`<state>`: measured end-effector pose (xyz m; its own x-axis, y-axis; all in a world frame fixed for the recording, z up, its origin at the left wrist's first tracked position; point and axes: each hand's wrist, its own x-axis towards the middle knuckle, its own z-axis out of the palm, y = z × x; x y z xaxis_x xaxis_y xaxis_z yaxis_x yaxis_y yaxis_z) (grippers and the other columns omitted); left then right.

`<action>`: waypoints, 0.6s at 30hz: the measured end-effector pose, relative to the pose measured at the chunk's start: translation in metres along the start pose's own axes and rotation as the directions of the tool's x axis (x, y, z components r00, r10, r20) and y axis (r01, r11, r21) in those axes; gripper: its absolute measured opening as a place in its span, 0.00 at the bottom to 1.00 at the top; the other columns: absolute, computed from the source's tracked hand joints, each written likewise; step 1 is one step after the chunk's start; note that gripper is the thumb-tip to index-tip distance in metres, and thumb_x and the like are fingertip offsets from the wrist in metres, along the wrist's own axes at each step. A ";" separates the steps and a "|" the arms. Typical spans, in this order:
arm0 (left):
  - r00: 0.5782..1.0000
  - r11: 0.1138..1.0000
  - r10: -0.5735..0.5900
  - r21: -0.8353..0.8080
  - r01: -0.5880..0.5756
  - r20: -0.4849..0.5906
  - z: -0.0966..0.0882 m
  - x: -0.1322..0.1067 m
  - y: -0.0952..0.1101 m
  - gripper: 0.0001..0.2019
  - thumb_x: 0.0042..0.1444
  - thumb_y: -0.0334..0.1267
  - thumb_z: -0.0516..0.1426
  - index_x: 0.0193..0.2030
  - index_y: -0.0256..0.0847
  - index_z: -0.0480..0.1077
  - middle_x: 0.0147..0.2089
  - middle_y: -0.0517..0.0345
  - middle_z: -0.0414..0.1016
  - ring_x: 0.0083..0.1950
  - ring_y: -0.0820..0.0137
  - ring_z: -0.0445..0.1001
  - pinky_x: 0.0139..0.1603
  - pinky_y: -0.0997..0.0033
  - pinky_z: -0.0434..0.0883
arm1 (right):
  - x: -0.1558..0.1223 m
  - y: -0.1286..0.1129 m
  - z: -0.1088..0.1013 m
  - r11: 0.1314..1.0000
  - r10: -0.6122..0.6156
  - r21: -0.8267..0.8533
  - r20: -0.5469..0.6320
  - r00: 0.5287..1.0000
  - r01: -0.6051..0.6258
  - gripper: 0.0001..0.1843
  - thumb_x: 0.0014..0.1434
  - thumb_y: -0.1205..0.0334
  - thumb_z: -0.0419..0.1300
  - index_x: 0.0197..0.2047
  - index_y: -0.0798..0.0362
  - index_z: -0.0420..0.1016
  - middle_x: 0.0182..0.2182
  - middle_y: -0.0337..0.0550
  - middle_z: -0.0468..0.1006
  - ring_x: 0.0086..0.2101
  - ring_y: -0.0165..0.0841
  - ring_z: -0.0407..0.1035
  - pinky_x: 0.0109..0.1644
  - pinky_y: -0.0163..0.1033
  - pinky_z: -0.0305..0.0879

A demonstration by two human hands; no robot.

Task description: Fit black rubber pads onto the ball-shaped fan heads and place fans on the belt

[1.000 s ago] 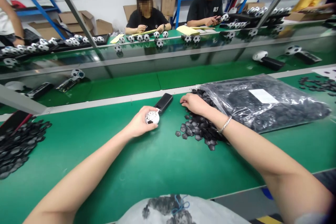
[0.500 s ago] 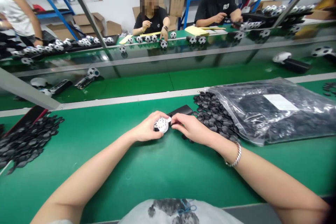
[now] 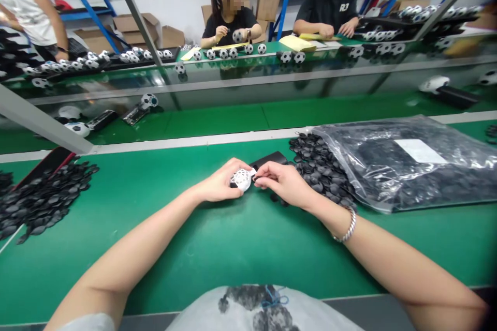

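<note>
Holding a round, white, latticed ball (image 3: 243, 180) over the green surface (image 3: 194, 258).
Curled round its side with the left grip (image 3: 220, 182) — pinching a dark bit (image 3: 254, 179) in the nearly closed right grip (image 3: 285, 183).

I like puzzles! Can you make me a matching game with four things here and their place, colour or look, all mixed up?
Things:
1. openwork soccer ball
2. bracelet
3. clear plastic bag
4. drawstring

Clues:
A. blue
B. bears a white label
C. held in the left hand
D. silver

Right pairs: 1-C, 2-D, 3-B, 4-A
</note>
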<state>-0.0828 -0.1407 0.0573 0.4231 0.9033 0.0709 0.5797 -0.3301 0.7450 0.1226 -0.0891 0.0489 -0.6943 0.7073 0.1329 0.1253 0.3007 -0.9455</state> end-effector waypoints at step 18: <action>0.997 1.000 0.004 0.017 -0.003 -0.075 0.005 0.002 0.001 0.23 0.45 0.40 0.61 0.49 0.42 0.62 0.48 0.54 0.63 0.52 0.64 0.64 0.55 0.62 0.61 | 0.007 0.001 0.005 0.910 -0.290 -0.298 0.036 0.956 0.287 0.05 0.54 0.73 0.61 0.31 0.54 0.73 0.28 0.38 0.72 0.30 0.30 0.66 0.35 0.33 0.61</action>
<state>-0.0777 -0.1412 0.0549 0.3721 0.9199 0.1236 0.5900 -0.3371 0.7337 0.1139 -0.0871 0.0478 -0.7261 0.5659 0.3905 0.1255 0.6675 -0.7340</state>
